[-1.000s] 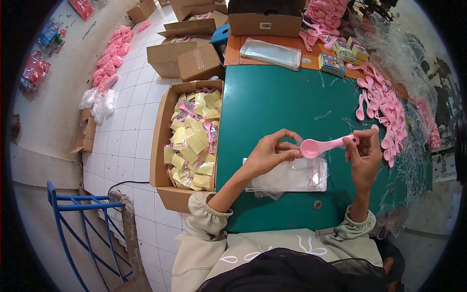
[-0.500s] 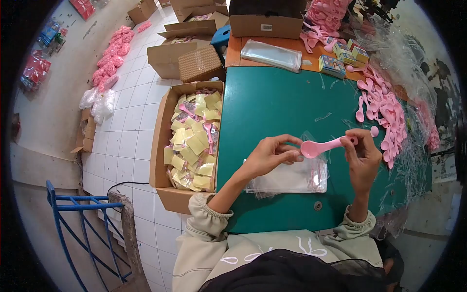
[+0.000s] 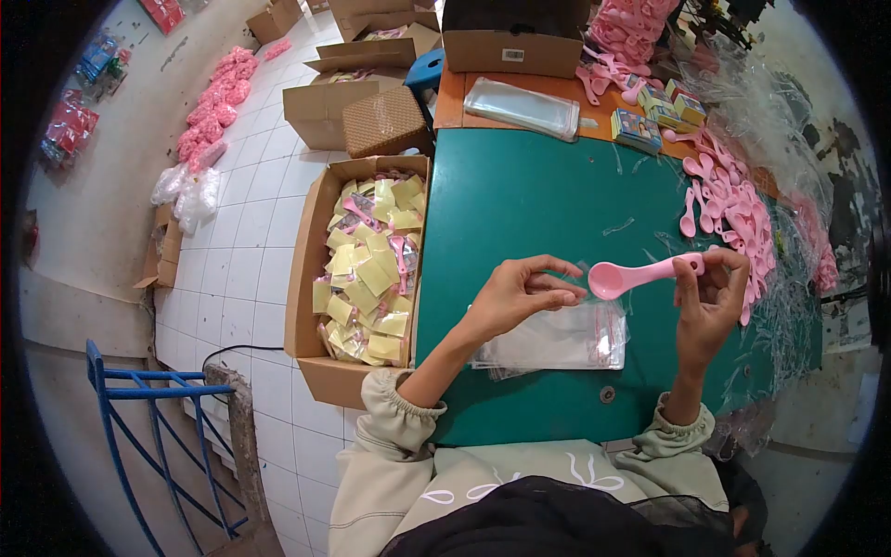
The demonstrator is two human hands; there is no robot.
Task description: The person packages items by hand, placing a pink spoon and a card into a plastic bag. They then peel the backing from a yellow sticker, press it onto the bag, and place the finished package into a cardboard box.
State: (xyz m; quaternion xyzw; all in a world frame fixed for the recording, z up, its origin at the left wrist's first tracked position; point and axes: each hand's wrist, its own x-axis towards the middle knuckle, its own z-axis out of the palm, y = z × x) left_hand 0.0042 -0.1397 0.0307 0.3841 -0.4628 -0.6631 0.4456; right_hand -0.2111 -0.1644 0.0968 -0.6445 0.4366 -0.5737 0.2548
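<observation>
A pink measuring spoon (image 3: 640,274) is pinched by its handle end in my right hand (image 3: 710,292), its bowl toward the left. My left hand (image 3: 529,295) is just left of that bowl, thumb and fingers apart, with a bit of clear film by its fingertips. Under the hands, a stack of clear plastic bags (image 3: 548,345) lies on the green tabletop (image 3: 520,204). A heap of pink spoons (image 3: 729,200) lies to the right of my right hand.
To the left stands a cardboard box (image 3: 306,278) full of packets with yellow cards. At the table's back are a bundle of clear sleeves (image 3: 522,107), small printed boxes (image 3: 636,128) and a dark-topped carton (image 3: 510,51). Crumpled plastic (image 3: 789,297) spreads along the right edge.
My right hand has shifted right with the spoon, drawing its bowl away from my left fingertips. My left hand has barely moved; its thumb and fingers remain apart.
</observation>
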